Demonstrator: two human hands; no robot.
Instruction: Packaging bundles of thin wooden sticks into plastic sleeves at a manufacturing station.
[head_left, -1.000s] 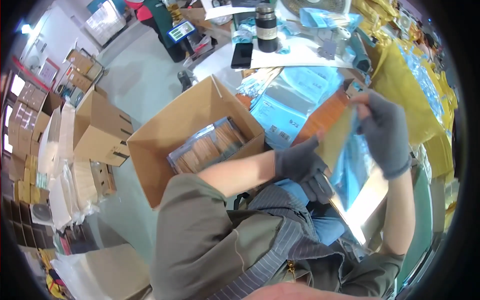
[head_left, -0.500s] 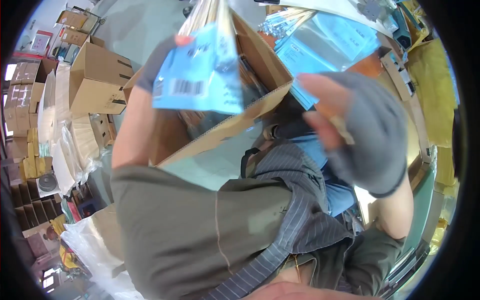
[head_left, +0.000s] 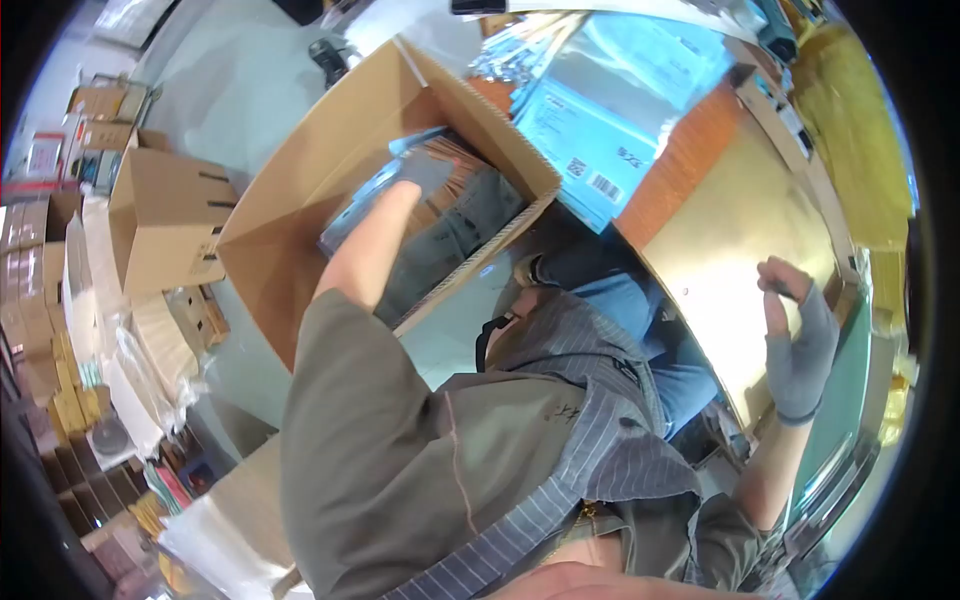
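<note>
My left hand (head_left: 428, 176), in a grey fingerless glove, reaches down into a large open cardboard box (head_left: 290, 215). It lies among packets (head_left: 455, 225) packed in the box, some with blue showing and some with pale sticks visible. Its fingers are hidden, so I cannot see whether they hold a packet. To the right, my right hand (head_left: 798, 335), gloved the same way, hovers over the gold-coloured board (head_left: 735, 260) on the table. Its fingers are bent and the thumb stands apart from them, with nothing visible held.
Flat blue printed bags (head_left: 590, 140) overlap on the table beyond the board, beside a heap of sticks (head_left: 525, 50). Yellow wrapped material (head_left: 840, 130) lines the right edge. Another open carton (head_left: 170, 215) stands on the left, near more stacked boxes (head_left: 40, 250).
My left hand has carried a blue packet of sticks from above the box down into it. My right hand has moved away to the right, over the board.
</note>
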